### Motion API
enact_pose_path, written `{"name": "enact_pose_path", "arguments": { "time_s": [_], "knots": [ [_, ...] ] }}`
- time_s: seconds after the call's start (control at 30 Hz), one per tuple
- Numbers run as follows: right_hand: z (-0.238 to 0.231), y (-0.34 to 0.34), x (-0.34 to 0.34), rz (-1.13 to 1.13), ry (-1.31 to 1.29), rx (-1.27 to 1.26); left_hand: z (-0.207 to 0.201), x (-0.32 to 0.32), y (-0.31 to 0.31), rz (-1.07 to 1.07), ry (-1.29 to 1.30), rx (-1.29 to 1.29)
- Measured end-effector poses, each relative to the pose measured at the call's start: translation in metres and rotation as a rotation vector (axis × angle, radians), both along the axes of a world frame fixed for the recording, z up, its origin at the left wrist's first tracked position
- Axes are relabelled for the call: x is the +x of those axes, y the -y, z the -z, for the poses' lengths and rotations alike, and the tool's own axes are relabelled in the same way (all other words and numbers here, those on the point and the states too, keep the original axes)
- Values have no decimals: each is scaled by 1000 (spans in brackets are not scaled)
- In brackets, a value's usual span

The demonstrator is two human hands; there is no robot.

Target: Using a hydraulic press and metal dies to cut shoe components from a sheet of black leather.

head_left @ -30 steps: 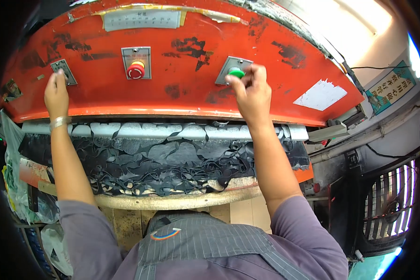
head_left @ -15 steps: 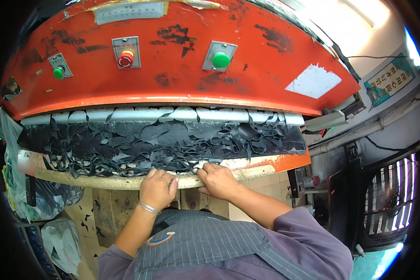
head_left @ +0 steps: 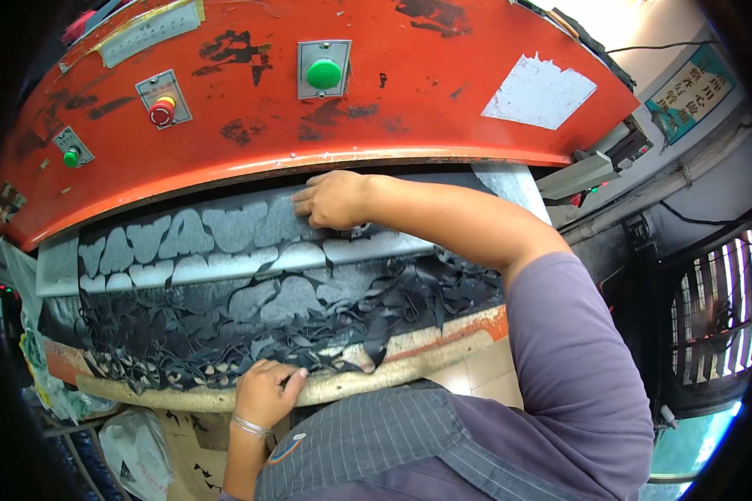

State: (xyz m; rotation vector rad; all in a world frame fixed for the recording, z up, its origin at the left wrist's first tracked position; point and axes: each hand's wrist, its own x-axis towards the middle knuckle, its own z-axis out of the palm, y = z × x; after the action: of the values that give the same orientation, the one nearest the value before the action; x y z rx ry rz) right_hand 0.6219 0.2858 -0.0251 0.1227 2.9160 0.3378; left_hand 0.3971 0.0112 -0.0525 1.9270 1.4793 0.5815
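My right hand [head_left: 334,200] reaches under the red press head onto a pale cutting board [head_left: 163,273]. Its bent fingers touch a dark grey sheet [head_left: 226,230] marked with rows of rounded cut shapes. They close over a small thing with a bright edge, mostly hidden below the palm. My left hand [head_left: 267,391] rests at the worn front rim [head_left: 418,363], thumb apart, fingers bent toward the scraps, holding nothing visible. Tangled black offcut strips [head_left: 217,338] cover the dark ledge between board and rim. A few larger grey pieces [head_left: 292,299] lie among them.
The red press housing [head_left: 251,125] spans the far side, with a large green button [head_left: 323,74], a red button [head_left: 162,112] and a small green button [head_left: 71,157]. A barred fan-like unit [head_left: 710,321] stands at right. White plastic bags [head_left: 138,451] sit lower left.
My right hand has left the rim and reached forward under the press head. The board with the sheet now shows more. My left hand stays at the rim; the view has shifted.
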Motion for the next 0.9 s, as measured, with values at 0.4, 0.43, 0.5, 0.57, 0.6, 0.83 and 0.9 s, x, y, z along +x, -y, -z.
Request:
{"name": "enact_pose_path", "arguments": {
  "time_s": [0.4, 0.43, 0.5, 0.57, 0.6, 0.83, 0.9],
  "knots": [
    [-27, -41, 25, -289, -208, -157, -31, 86, -78, -34, 274, 283],
    [-37, -40, 41, -212, -257, -109, -26, 83, -76, -19, 256, 266],
    [-43, -25, 78, 206, -323, -141, -18, 92, -72, -99, 257, 257],
    [-23, 2, 115, 426, -654, -374, -8, 103, -65, -123, 253, 207],
    [-21, 27, 123, 528, -717, -509, -3, 108, -60, -101, 232, 164],
    [12, 185, 121, 951, -764, -1849, 14, 161, -6, -233, 949, 69],
    [16, 204, 124, 920, -675, -1975, 11, 154, 6, -185, 878, 41]
  ]
}}
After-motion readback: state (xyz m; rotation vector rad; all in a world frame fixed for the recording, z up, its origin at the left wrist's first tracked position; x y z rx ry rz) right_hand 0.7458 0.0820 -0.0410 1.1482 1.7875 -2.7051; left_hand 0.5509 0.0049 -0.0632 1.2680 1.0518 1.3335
